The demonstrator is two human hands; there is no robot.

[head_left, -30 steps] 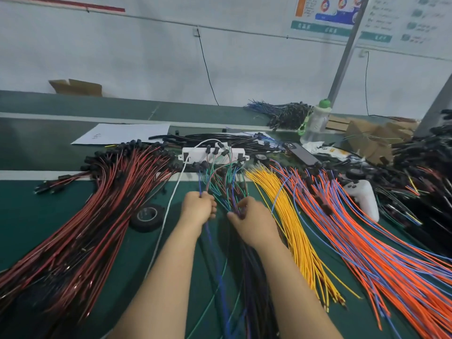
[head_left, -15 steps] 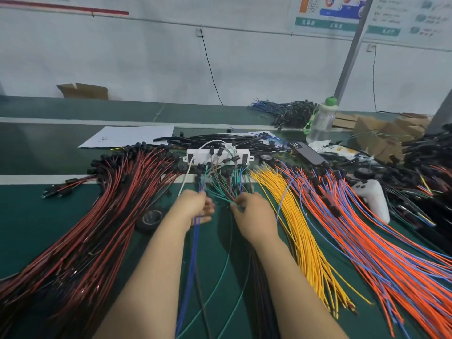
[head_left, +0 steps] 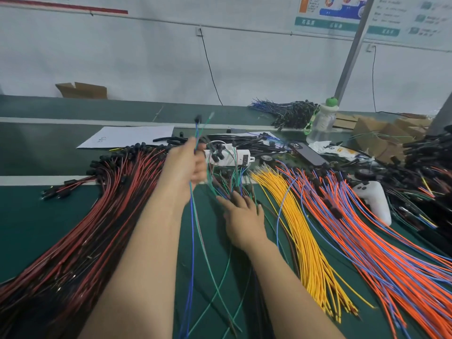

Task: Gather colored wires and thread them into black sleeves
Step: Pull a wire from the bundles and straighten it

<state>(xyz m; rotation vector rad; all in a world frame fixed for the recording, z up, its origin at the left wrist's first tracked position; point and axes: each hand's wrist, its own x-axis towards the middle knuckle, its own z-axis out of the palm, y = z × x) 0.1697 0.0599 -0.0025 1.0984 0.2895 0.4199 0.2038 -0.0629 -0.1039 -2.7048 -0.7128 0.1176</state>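
My left hand (head_left: 187, 165) is raised above the table and grips a blue wire (head_left: 192, 253) and a green wire (head_left: 208, 263); their tips stick up past my fingers, the blue one capped with a black sleeve (head_left: 197, 118). My right hand (head_left: 241, 216) lies lower on the mat, fingers reaching into a tangle of green, blue and dark wires (head_left: 230, 184) with black sleeves. Both held wires trail down between my forearms.
Red and black wires (head_left: 80, 228) fan out at left, yellow wires (head_left: 303, 236) and orange and blue wires (head_left: 381, 253) at right. A white power strip (head_left: 232, 157), a phone (head_left: 309, 155), a white controller (head_left: 374, 196), a bottle (head_left: 320, 123), paper (head_left: 127, 139) and cardboard lie behind.
My left hand has lifted up and away from the mat, pulling the blue and green wires with it. My right hand has stayed low at the tangle, its fingers spread.
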